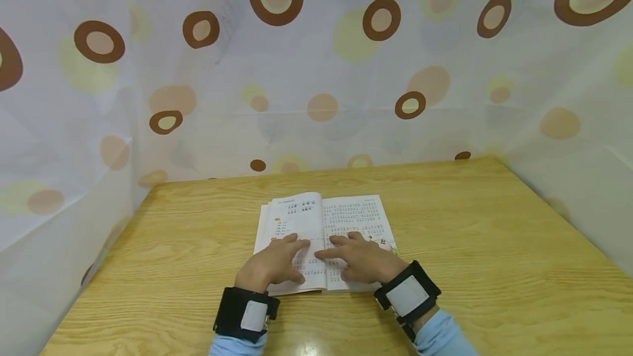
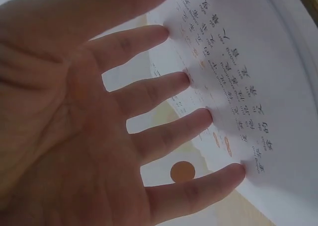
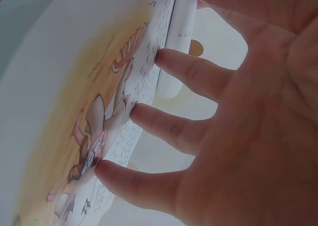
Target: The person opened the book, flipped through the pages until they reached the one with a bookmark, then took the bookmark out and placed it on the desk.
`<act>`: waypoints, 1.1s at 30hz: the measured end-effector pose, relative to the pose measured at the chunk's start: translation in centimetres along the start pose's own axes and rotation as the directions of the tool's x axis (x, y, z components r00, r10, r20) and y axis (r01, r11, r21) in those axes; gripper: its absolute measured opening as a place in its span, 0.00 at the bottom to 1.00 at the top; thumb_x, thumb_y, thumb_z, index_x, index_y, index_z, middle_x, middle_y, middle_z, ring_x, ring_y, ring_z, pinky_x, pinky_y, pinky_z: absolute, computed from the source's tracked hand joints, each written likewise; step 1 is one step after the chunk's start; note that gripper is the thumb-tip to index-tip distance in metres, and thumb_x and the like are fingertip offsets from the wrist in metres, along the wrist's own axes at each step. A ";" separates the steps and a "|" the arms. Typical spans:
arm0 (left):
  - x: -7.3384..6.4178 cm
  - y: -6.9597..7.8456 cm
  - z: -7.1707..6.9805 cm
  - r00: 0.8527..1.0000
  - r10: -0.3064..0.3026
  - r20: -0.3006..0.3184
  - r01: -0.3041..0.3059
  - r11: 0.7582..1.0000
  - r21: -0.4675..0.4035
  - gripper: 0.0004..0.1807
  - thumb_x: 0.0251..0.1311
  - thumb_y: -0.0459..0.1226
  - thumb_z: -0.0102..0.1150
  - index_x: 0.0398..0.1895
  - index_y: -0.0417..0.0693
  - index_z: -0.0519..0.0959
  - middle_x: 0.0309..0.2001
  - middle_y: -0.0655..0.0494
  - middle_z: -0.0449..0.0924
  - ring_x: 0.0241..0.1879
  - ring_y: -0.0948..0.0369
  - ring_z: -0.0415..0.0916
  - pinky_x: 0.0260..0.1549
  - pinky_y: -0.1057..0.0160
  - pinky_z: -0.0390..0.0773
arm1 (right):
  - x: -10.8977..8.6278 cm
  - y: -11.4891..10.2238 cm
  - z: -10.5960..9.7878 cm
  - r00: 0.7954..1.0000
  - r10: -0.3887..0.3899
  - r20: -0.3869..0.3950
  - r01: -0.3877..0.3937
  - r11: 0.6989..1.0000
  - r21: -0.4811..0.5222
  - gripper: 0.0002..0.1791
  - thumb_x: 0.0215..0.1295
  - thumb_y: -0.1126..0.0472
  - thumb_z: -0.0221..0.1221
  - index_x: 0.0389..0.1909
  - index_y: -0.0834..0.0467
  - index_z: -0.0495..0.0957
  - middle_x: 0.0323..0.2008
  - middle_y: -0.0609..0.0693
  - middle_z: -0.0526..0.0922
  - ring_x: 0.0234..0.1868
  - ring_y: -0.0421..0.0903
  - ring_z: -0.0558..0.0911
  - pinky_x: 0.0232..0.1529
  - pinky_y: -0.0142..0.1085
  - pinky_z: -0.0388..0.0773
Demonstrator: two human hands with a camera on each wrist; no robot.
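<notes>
An open book point(image 1: 348, 207) lies on the wooden table, its spine running away from me between two printed pages. My left hand point(image 1: 277, 261) rests with spread fingers on the left page point(image 1: 301, 213). In the left wrist view its fingertips point(image 2: 236, 172) touch the paper beside lines of characters. On the right page point(image 3: 44, 102) my right hand point(image 1: 368, 260) lies spread, fingers pointing toward the spine. The right wrist view shows a coloured drawing point(image 3: 94, 131) of a figure on that page, with fingertips point(image 3: 141, 112) pressing at its edge. Neither hand grips anything.
The wooden table point(image 1: 494, 235) stretches out on both sides of the book. A pale curtain point(image 1: 306, 70) with brown, peach and yellow circles hangs behind and at the sides. Black straps with white patches point(image 1: 254, 315) wrap both wrists, above light blue sleeves point(image 1: 442, 337).
</notes>
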State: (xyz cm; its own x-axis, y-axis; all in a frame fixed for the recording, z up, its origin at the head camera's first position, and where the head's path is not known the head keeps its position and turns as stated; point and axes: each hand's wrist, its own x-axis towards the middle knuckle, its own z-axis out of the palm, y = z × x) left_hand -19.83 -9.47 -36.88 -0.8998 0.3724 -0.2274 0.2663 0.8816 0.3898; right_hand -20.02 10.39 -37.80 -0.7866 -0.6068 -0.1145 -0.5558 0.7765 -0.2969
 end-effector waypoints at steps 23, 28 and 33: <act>0.4 -0.5 0.5 1.000 0.000 -0.017 0.000 1.000 -0.014 0.38 0.38 0.38 0.71 0.59 0.53 0.69 0.64 0.47 0.60 0.60 0.38 0.51 0.52 0.39 0.63 | -1.5 4.3 -0.9 0.984 0.158 -0.078 -0.153 0.986 0.060 0.26 0.49 0.63 0.61 0.53 0.58 0.73 0.61 0.59 0.65 0.60 0.60 0.60 0.49 0.56 0.70; 0.4 -0.5 0.5 1.000 0.003 -0.017 -0.004 1.000 -0.010 0.39 0.39 0.39 0.71 0.60 0.54 0.67 0.64 0.48 0.60 0.60 0.41 0.52 0.52 0.40 0.64 | -2.4 6.5 -1.4 0.958 0.272 -0.089 -0.255 0.953 0.164 0.29 0.44 0.67 0.60 0.53 0.60 0.72 0.61 0.63 0.63 0.54 0.59 0.64 0.30 0.42 0.76; 0.4 -0.5 0.5 1.000 0.005 -0.019 -0.005 1.000 -0.015 0.39 0.39 0.38 0.70 0.60 0.53 0.67 0.64 0.48 0.60 0.60 0.43 0.53 0.52 0.42 0.65 | -2.4 7.1 -1.5 0.953 0.292 -0.087 -0.270 0.942 0.201 0.30 0.42 0.67 0.60 0.54 0.62 0.72 0.61 0.64 0.62 0.52 0.59 0.65 0.27 0.38 0.72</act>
State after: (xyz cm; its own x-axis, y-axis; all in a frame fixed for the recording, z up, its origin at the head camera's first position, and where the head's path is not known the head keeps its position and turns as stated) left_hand -20.14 -9.58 -37.60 -0.9048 0.3712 -0.2085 0.2660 0.8752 0.4041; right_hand -22.48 17.61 -38.26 -0.9348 -0.3368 -0.1133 -0.2569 0.8609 -0.4391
